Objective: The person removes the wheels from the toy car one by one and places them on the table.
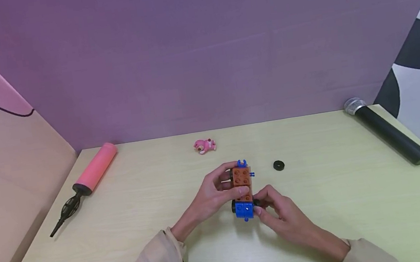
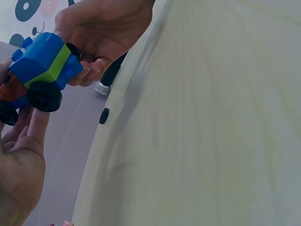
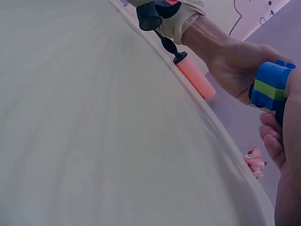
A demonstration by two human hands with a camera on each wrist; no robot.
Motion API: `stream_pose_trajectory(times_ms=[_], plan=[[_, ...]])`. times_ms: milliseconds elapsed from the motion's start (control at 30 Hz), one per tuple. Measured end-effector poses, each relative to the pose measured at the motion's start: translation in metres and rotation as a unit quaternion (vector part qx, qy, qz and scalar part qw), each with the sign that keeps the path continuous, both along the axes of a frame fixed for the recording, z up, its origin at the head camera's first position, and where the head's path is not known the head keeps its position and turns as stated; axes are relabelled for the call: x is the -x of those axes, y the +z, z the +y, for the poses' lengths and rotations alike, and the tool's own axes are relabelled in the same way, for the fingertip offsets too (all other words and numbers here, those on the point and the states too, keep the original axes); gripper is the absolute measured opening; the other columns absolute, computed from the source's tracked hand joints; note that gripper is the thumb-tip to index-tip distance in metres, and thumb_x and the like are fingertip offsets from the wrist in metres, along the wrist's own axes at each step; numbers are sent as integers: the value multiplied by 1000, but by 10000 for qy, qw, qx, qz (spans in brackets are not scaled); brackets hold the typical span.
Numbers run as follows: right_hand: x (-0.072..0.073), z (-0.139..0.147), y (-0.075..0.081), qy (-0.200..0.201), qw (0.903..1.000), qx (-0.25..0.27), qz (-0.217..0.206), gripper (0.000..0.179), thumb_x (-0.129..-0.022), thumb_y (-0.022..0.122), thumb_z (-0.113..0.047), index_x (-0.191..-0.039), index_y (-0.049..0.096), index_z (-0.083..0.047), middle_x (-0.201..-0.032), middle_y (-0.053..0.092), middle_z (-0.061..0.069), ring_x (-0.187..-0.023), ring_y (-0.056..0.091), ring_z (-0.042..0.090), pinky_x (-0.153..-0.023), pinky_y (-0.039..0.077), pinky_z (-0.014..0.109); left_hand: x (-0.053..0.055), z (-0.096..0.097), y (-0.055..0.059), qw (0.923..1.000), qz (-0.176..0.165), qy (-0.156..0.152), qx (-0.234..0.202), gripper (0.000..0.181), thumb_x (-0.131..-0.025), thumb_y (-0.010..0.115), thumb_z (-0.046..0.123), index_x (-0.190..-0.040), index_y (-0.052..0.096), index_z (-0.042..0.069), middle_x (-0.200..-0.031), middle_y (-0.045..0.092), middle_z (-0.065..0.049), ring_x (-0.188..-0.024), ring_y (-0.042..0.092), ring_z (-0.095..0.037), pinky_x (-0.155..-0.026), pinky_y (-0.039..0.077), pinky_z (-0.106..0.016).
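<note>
Head view: holds a brick-built toy car (image 1: 244, 198) above the tabletop (image 1: 363, 204) in the left hand (image 1: 210, 195), with the thumb across the brown bricks (image 1: 241, 175) and the fingers curled round the side. With the right hand (image 1: 285, 218), pinches a black wheel (image 1: 257, 203) beside the blue brick (image 1: 244, 209), leaving only a narrow gap between thumb and fingers. Judging by the wheels, looks mostly assembled: has two along the left side and one at the right fingertips, but shows a bare blue axle stub (image 1: 252, 174) near the far end. Has a loose wheel (image 1: 278, 165) lying on the tabletop, right of the car. Also shows a pink bear figure (image 1: 205, 146) beyond, well apart from both hands.

Left wrist view: shows a lime-green brick (image 2: 54, 69) between blue ones, and two wheels mounted on the near side. Has the right fingers bent close at the opposite wheel; cannot tell whether fully seated or loose on its axle.

Right wrist view: shows just the blue-and-green end of the car, between both hands. Hides most of the right fingers' grip, so adds nothing certain about that wheel.
</note>
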State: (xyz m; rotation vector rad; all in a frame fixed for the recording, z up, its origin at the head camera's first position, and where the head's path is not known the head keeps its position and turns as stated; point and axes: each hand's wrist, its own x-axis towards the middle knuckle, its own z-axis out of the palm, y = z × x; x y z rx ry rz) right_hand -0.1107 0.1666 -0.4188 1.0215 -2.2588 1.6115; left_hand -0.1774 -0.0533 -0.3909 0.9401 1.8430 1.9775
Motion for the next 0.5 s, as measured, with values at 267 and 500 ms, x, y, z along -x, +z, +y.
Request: stream_pose_trajectory(times_ms=[267,500], plan=[[0,0,1,87,9999,67,-63,22,-97,53,18,-114,53,4,-105,70,12,-92,66,14,-85,56,25,1,-1,-1,10000,-48,37,1,61,-96,77,28,-146,52,3,-123,66,-18,-102,71,-25,-93,58,-41],[-1,0,4,162,9991,181,-356,17,-101,52,14,-115,54,4,-111,71,15,-96,68,17,-90,55,26,1,-3,0,9999,-137,65,-73,64,-96,77,30,-147,51,2,-125,66,-20,-104,71,-27,-92,58,-43]])
